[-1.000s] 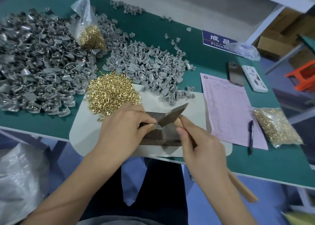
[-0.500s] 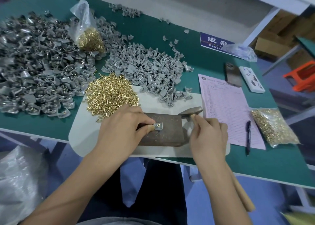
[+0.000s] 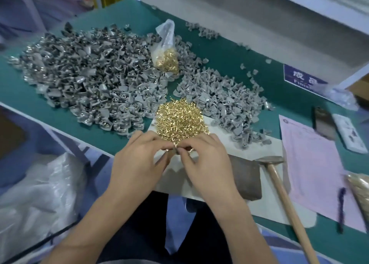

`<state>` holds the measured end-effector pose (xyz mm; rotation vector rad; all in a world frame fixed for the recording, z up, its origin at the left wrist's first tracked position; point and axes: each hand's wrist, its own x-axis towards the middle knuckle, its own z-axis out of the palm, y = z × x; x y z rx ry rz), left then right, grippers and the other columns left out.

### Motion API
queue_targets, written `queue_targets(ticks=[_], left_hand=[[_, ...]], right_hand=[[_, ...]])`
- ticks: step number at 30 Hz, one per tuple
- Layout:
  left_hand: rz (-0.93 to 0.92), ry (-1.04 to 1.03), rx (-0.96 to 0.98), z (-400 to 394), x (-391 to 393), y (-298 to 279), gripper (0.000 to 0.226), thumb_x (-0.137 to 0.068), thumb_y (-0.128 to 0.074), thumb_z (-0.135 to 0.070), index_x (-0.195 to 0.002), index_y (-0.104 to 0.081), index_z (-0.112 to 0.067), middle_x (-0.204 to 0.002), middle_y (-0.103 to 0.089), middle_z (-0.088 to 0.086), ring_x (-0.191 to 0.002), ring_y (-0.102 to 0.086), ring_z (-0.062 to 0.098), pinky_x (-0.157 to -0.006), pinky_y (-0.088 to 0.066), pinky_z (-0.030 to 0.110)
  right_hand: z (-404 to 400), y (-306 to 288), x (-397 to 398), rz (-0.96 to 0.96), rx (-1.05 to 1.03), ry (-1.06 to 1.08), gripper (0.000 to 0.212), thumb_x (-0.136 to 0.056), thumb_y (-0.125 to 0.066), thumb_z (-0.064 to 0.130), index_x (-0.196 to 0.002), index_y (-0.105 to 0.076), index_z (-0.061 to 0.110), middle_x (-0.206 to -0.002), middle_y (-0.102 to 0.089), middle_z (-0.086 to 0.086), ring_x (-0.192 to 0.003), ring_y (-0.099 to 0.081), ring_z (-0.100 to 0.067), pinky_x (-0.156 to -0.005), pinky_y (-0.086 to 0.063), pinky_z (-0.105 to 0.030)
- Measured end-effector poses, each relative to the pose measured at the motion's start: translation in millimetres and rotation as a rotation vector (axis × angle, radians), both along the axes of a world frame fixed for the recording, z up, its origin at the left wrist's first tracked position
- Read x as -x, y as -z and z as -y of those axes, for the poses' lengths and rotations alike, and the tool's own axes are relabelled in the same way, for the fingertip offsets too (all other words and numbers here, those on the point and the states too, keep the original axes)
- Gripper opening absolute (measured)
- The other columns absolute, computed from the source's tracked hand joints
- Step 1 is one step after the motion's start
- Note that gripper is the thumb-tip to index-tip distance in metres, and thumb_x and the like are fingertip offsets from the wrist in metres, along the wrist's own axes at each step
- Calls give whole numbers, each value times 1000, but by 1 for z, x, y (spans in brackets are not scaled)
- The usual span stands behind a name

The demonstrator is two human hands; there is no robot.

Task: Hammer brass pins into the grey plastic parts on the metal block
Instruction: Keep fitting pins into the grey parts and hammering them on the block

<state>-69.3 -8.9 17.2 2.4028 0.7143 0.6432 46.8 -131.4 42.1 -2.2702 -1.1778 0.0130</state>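
My left hand (image 3: 139, 159) and right hand (image 3: 207, 163) meet fingertip to fingertip at the near edge of the loose brass pin pile (image 3: 179, 119). The left fingers pinch a small grey plastic part (image 3: 175, 150), mostly hidden. The right fingers pinch at the same spot, seemingly on a brass pin. The dark metal block (image 3: 245, 175) lies on the white mat (image 3: 257, 149) just right of my right hand, its top bare. The hammer (image 3: 269, 160) lies to the right of the block, its wooden handle pointing toward me.
Bare grey parts (image 3: 219, 95) are heaped behind the pins, and a larger heap of shiny grey parts (image 3: 79, 79) lies at the left. A bag of pins (image 3: 165, 59) stands between them. A pink form (image 3: 311, 163), a pen (image 3: 341, 207) and another pin bag (image 3: 359, 191) lie at the right.
My right hand has laid the hammer down beside the block and moved left to the pin pile. My left hand has lifted the grey part off the block to the same spot.
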Motion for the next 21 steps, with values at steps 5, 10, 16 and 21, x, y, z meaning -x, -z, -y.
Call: queue_targets(ticks=[5, 10, 16, 21], left_hand=[[-63, -168, -15, -31, 39, 16, 14, -83, -79, -31, -96, -76, -34, -86, -60, -15, -90, -51, 13, -57, -46, 30], [-67, -247, 7, -51, 56, 27, 16, -82, -80, -33, -97, -75, -33, -87, -66, -15, -87, -54, 14, -62, -51, 34], [-64, -300, -26, -59, 54, 31, 19, -83, -76, -38, -101, -73, -33, -92, -65, -14, -92, -57, 16, -64, -52, 36], [-84, -312, -55, -58, 51, 30, 19, -85, -75, -38, -104, -71, -33, -95, -65, -16, -93, -56, 14, -62, -40, 25]], right_hand=[[-55, 12, 26, -3, 79, -115, 7, -93, -68, 27, -94, -74, 25, -92, -65, 9, -95, -51, -16, -86, -44, -37], [-87, 23, 43, 18, 109, -144, 6, -92, -68, 26, -92, -73, 23, -87, -64, 7, -91, -48, -16, -83, -45, -38], [-102, 28, 44, 38, 112, -63, 7, -94, -65, 30, -93, -72, 28, -90, -62, 13, -90, -49, -12, -78, -44, -31], [-120, 29, 41, 62, 149, 53, 8, -97, -60, 35, -95, -68, 32, -93, -65, 16, -91, -47, -8, -64, -32, -29]])
